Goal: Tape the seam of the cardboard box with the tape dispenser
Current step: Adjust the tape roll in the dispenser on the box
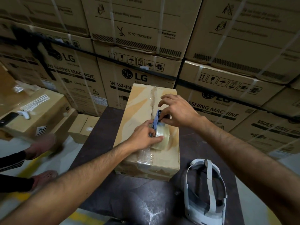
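Note:
A brown cardboard box [138,111] lies lengthwise on a dark table, its top seam running away from me with torn old tape at the far part. On the box top rests a blue tape dispenser [156,118] carrying a clear tape roll [162,135]. My left hand [144,135] grips the roll and the dispenser's near side. My right hand [177,109] pinches the dispenser's front end by the blade, the other fingers spread above the seam. Wrinkled clear tape covers the box's near edge.
A grey and white headset strap [206,190] lies on the dark table [100,143] at the right of the box. Another person's feet in sandals [42,145] stand at the left. Strapped washing machine cartons [138,51] wall off the back; smaller boxes [37,109] sit left.

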A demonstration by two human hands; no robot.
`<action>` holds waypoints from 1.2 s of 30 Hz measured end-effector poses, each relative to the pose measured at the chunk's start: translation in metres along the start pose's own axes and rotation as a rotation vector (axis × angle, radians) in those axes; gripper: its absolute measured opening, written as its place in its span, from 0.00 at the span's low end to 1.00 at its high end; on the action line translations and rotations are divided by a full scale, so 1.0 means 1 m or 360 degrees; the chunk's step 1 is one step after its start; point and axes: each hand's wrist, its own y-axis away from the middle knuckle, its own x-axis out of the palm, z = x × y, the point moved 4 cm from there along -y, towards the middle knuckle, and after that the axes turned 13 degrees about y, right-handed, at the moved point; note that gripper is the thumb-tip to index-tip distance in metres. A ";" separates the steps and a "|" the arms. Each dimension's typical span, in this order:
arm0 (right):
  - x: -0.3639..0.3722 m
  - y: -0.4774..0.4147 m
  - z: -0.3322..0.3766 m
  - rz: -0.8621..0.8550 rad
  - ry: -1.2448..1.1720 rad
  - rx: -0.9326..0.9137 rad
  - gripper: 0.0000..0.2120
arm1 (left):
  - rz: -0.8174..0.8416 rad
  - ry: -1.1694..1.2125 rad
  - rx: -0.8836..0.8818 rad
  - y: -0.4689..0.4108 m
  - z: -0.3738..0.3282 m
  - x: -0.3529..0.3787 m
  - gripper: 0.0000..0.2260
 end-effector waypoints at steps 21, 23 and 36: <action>0.048 0.039 0.024 -0.0587 -0.0249 0.0741 0.08 | -0.0061 0.0081 -0.0062 -0.007 0.005 0.003 0.27; 0.048 0.042 0.030 -0.0589 -0.0285 0.0783 0.06 | -0.0061 0.0105 -0.0066 -0.006 0.004 0.003 0.27; 0.063 0.054 0.024 -0.0479 -0.1534 0.1736 0.14 | -0.0026 0.0209 -0.0175 -0.004 0.003 0.001 0.25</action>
